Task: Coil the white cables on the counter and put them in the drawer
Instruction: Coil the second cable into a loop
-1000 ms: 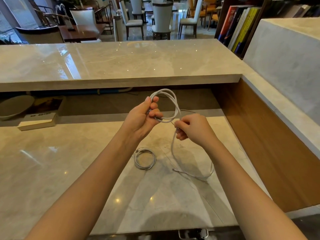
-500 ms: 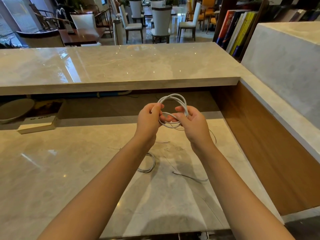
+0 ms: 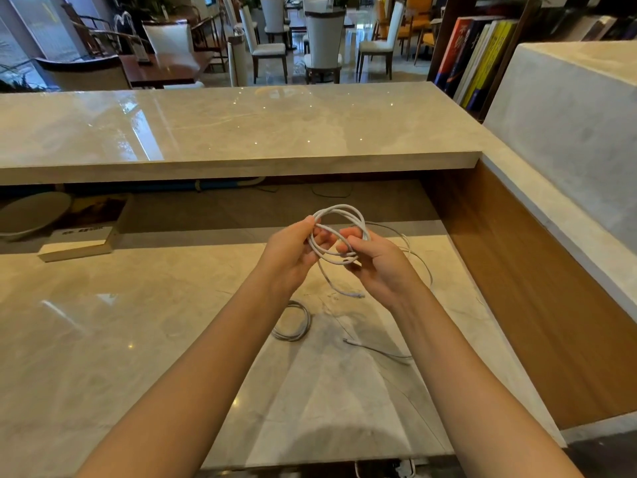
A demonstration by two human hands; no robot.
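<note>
Holding a loose coil of white cable (image 3: 339, 208) above the counter (image 3: 103, 339), the left hand (image 3: 293, 260) and right hand (image 3: 382, 270) both curl their fingers round its loops. One end dangles below. A second coiled cable (image 3: 309, 320) lies on the counter, beneath the left wrist.

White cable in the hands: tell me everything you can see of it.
The white cable is thin and smooth, plastic-looking, wound into several loose loops held above the counter. The left hand grips the loops' left side, the right hand their lower right. A short tail hangs below, ending in a small connector.
</note>
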